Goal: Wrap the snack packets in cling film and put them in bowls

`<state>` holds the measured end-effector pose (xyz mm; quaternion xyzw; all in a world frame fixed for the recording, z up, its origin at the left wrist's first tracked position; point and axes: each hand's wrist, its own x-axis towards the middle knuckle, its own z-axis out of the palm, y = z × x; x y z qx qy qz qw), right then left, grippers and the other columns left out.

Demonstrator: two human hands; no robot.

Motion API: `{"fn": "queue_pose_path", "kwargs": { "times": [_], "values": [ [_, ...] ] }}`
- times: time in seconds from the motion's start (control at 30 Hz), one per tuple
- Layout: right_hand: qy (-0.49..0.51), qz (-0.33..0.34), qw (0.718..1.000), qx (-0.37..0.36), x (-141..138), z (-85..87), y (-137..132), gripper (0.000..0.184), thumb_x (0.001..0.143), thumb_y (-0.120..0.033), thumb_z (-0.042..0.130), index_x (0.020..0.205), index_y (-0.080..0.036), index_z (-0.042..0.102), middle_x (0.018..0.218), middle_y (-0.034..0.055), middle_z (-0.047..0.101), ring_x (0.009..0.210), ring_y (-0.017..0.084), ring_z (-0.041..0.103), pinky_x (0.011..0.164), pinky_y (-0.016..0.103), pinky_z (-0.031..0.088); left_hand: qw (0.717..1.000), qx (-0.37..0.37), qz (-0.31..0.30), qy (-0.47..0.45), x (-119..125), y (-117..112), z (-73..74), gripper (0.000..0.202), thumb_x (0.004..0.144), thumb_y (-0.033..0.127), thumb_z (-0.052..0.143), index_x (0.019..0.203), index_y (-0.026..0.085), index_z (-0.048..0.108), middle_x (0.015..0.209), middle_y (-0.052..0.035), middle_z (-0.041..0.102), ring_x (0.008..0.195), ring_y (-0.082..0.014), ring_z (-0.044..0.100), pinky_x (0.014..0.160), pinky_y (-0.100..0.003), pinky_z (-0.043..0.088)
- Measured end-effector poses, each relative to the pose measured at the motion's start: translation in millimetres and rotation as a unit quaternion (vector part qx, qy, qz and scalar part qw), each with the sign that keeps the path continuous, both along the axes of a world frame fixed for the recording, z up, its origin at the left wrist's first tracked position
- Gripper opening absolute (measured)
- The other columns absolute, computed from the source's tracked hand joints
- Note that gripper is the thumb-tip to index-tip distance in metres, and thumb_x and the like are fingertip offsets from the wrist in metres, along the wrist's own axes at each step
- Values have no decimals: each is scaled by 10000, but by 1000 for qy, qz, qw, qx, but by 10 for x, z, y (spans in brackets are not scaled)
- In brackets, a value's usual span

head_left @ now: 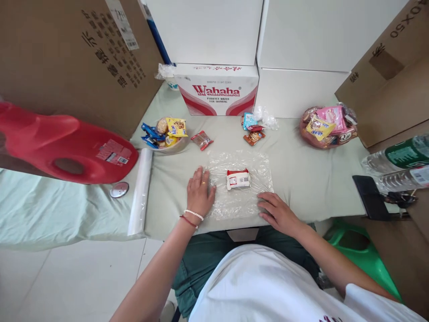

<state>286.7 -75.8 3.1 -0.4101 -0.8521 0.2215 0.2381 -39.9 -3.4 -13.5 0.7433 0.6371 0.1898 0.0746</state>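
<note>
A sheet of clear plastic wrap (pixel 248 170) lies flat on the pale green table cloth (pixel 301 179) in front of me. A small red and white snack packet (pixel 238 179) sits in its middle. My left hand (pixel 200 192) lies flat with fingers stretched on the sheet's left edge. My right hand (pixel 276 212) rests with fingers spread on the sheet's near right corner. Neither hand holds anything.
A roll of plastic wrap (pixel 139 192) lies left of me, by a red jug (pixel 63 143) and a round metal lid (pixel 119 189). Snack piles: bowl (pixel 164 134), loose packets (pixel 254 129), bag (pixel 326 127). Cardboard and white boxes stand behind; bottles (pixel 398 165) and phone (pixel 370 197) right.
</note>
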Motion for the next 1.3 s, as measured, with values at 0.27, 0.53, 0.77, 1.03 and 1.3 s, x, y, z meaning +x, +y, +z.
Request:
{"fn": "queue_pose_path", "kwargs": {
  "times": [0.27, 0.53, 0.77, 1.03, 1.3],
  "values": [
    [99, -9, 994, -43, -72, 194, 363, 164, 1037, -234, 526, 1065, -228, 687, 1184, 113, 700, 1067, 223, 645, 926, 406, 560, 960, -48, -271, -51, -488, -217, 220, 681, 845, 177, 515, 1510, 325, 524, 1544, -26, 589, 1578, -267, 330, 1317, -570, 150],
    [127, -97, 955, -248, -40, 436, 999, 288, 965, -434, 576, 945, -179, 709, 767, -3, 638, 665, 133, 536, 624, 251, 407, 964, -69, -226, -119, -515, -170, 73, 224, 983, 402, 559, 1093, 270, 703, 1272, -74, 756, 1441, -279, 529, 1264, -604, 240],
    [-66, -160, 957, -232, 28, 536, 1497, 224, 926, -263, 569, 1070, -155, 701, 879, 47, 686, 780, 179, 617, 704, 271, 440, 984, -79, -3, -161, -474, 776, 150, 189, 825, 402, 623, 869, 234, 696, 1032, -107, 753, 1221, -329, 633, 1093, -499, 479],
    [-213, -70, 973, -43, -546, 826, 2011, 400, 994, -262, 573, 1377, -152, 609, 1341, 160, 642, 1255, 295, 567, 1017, 377, 448, 960, 236, 141, -51, -220, 299, 398, 224, 896, 251, 549, 997, 173, 734, 1026, -147, 693, 1049, -310, 626, 1017, -517, 431],
    [-237, -94, 955, -155, -1022, 511, 2348, 402, 856, -164, 720, 1249, -86, 701, 1167, 184, 736, 1147, 314, 636, 923, 337, 460, 981, 75, -157, 87, 554, -130, 384, 576, 844, 72, 565, 1370, 280, 674, 1377, -40, 718, 973, -259, 615, 776, -427, 414]
  ]
}}
